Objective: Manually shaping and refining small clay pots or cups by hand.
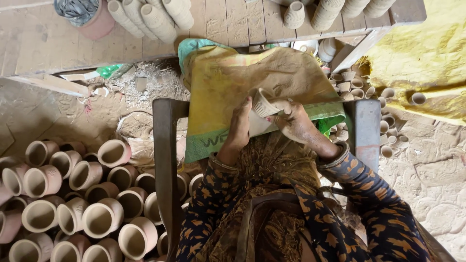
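The clay cup (pixel 263 103) sits just above the middle of the frame, held over a yellow-and-green sack (pixel 228 82) spread across the person's lap. The right hand (pixel 297 121) closes its fingers around the cup's base and side, gripping it from the right. The left hand (pixel 239 127) lies with its fingers nearly straight and pressed together, the fingertips touching the cup's left side beside the rim; it steadies the cup without wrapping it.

The risks, as a judgement: the walls look thin, so too hard a squeeze from the right hand could crack or dent the rim. The left hand's contact is light, so a slip could tip the cup off the lap toward the heap of clay pots (pixel 73 194) in the lower left of the frame, where it could chip itself or another.

The cup is small, pale tan and matte, tapering toward the base, tilted with its open mouth toward the upper left. Its rim looks slightly flared. More small cups (pixel 369 92) lie scattered at the right, and stacked cups (pixel 150 17) rest on a wooden board (pixel 228 22) along the top.
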